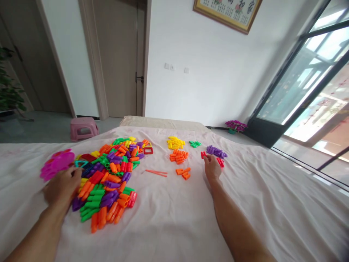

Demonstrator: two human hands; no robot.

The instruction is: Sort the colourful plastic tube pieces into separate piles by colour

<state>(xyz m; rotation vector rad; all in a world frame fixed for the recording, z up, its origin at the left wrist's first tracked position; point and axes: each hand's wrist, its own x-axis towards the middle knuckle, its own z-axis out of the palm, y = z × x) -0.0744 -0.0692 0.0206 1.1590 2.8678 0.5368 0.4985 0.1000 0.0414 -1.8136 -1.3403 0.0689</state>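
My right hand is closed, its fingertips pinching a red plastic building piece. Just beyond it lie more red pieces and a cluster of purple pieces. At the left edge of a large mixed heap of bullet-shaped building pieces, my left hand has its fingers curled; whatever they hold is hidden. A bright pink scalloped plastic item sits right behind that hand.
Separate groups of yellow pieces, orange pieces and green pieces lie on the pale cloth. Thin orange sticks and a red square frame are near the heap. A pink stool stands beyond the table.
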